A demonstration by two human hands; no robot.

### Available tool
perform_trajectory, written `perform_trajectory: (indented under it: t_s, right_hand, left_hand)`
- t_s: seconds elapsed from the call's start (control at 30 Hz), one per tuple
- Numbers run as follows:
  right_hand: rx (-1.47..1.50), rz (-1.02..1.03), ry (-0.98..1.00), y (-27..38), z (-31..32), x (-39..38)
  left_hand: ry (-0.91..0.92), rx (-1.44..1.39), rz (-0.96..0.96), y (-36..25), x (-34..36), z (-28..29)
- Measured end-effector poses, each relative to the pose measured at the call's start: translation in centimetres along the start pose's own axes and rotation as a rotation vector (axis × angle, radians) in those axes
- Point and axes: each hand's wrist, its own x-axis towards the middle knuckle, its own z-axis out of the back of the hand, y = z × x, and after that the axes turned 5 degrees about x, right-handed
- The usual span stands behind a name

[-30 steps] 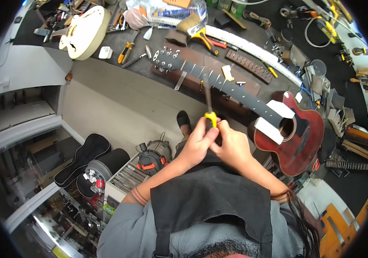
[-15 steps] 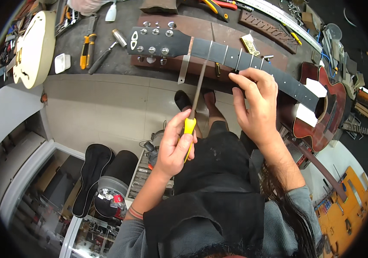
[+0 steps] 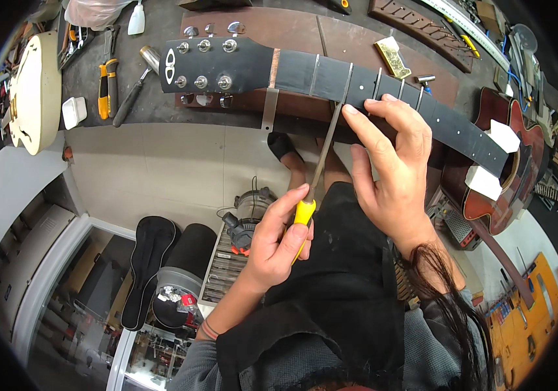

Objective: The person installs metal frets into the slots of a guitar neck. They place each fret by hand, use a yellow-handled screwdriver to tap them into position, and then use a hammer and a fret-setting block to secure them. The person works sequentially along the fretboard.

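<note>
My left hand (image 3: pixel 280 246) is wrapped around the yellow handle of a slim metal file (image 3: pixel 325 153). The file's tip meets the near edge of a guitar neck's dark fretboard (image 3: pixel 297 70), at the second fret from the headstock. My right hand (image 3: pixel 395 163) has its fingers apart and grips nothing; its index fingertip is by the file's tip, and other fingertips rest at the fretboard's near edge. The black headstock (image 3: pixel 248 62) with silver tuners lies to the left. The red-brown guitar body (image 3: pixel 528 143) is at the right, with white pieces (image 3: pixel 484 182) beside the fretboard end.
Under the neck is a brown board (image 3: pixel 279 23). A thin metal strip (image 3: pixel 270 111) hangs over the bench edge. Pliers (image 3: pixel 107 88), a hammer (image 3: pixel 132 91), a white dish (image 3: pixel 74 112) and a cream guitar body (image 3: pixel 34 94) lie left. A brass-coloured block (image 3: pixel 392 57) sits behind the neck.
The file has moved right, from the first fret to the second. My right hand has come closer, its fingertips now at the fretboard edge. The whole view has shifted slightly.
</note>
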Motion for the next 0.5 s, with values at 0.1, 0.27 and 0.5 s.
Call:
perform_trajectory:
  t_s: [0.1,0.27,0.5]
  right_hand:
    - [0.003,-0.005,0.006,-0.19,0.05,-0.08]
    - [0.002,-0.008,0.022,-0.41,0.13,-0.1]
    - [0.001,-0.016,0.037,-0.43,0.2,-0.15]
  left_hand:
    - [0.021,-0.003,0.003,0.48,-0.08,0.18]
    - [-0.008,-0.006,-0.001,0.38,0.17,-0.42]
    - [0.005,-0.036,-0.001,0.79,-0.01,-0.43]
